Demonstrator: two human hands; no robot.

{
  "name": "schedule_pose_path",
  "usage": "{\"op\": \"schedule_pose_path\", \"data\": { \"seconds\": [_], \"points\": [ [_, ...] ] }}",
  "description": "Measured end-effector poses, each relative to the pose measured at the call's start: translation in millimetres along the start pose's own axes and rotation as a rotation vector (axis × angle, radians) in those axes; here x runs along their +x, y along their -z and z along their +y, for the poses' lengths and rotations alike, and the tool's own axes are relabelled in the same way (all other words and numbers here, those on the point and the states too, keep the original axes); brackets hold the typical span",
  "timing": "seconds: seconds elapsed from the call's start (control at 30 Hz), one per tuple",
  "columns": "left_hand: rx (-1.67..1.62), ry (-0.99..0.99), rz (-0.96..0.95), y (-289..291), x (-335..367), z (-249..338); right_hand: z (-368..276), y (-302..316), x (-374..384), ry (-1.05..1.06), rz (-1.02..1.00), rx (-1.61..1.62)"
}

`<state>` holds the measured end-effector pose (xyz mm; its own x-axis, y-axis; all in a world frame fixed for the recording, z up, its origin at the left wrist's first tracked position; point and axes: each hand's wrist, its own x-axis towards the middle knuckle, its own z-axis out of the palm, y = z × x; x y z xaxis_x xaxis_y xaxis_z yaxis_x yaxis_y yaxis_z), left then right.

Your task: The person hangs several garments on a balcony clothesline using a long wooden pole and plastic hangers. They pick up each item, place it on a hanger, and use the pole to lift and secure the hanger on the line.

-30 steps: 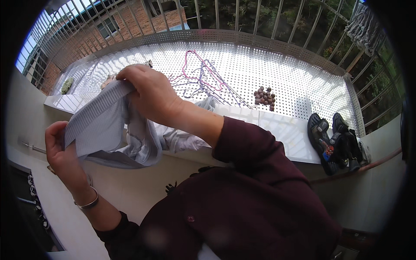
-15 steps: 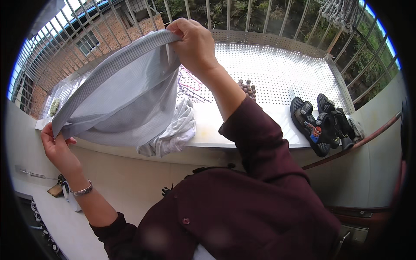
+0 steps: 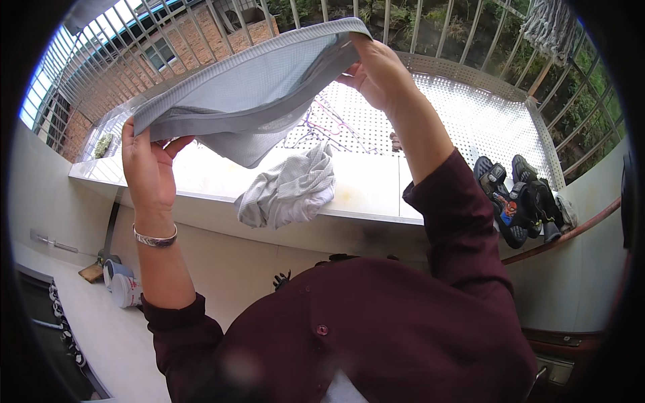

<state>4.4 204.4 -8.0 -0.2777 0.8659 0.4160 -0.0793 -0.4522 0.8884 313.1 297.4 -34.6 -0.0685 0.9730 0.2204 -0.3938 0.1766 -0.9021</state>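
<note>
Grey garment (image 3: pixel 248 94) held up and stretched by its ribbed band, well above the ledge, spanning from about 9 o'clock to 12 o'clock of the view. Left hand (image 3: pixel 149 168) closed on the lower corner of the band, thumb and fingers pinching cloth; right hand (image 3: pixel 379 70) gripping the upper corner, fingers curled over the edge. Both clamped on the same piece, nothing slack between them.

Directly below, toward the centre, a crumpled pale cloth (image 3: pixel 289 188) heaped on the white ledge (image 3: pixel 363 191), part of it drooping over the near edge. Likely to slide off inward if brushed by the hanging grey fabric or a sleeve.

Beyond, at 12 to 1 o'clock, a perforated metal shelf (image 3: pixel 484 127) bearing thin wire hangers (image 3: pixel 329 124); loose fabric lowered there could snag on the wires. Railing bars (image 3: pixel 470 30) past that, open to greenery: a slipped grip on either corner, or a gust, could carry the garment out through the gaps.

At 3 o'clock, dark sandals (image 3: pixel 521 198) on the shelf corner, dirt risk for anything dropped that way.
</note>
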Motion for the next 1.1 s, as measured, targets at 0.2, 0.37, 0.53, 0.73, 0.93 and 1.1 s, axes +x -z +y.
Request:
{"op": "schedule_pose_path", "data": {
  "seconds": [0.2,0.37,0.53,0.73,0.93,1.1],
  "points": [
    [-0.187,0.058,-0.009,0,25,-15,-11,24,7,-0.004,0.105,-0.071],
    [-0.274,0.176,0.129,-11,33,-20,-32,18,-22,0.122,0.152,-0.747],
    [-0.376,0.221,0.008,2,45,-35,-49,-4,-49,0.021,0.056,-0.756],
    [-0.519,0.263,-0.051,11,58,-53,-45,12,-56,0.154,0.019,-0.694],
    [-0.492,0.248,0.03,-5,43,-49,-42,-1,-72,0.124,0.01,-1.44],
    [-0.362,0.176,-0.158,-39,13,-38,-10,-20,-77,0.048,-0.127,-1.687]
  ]
}}
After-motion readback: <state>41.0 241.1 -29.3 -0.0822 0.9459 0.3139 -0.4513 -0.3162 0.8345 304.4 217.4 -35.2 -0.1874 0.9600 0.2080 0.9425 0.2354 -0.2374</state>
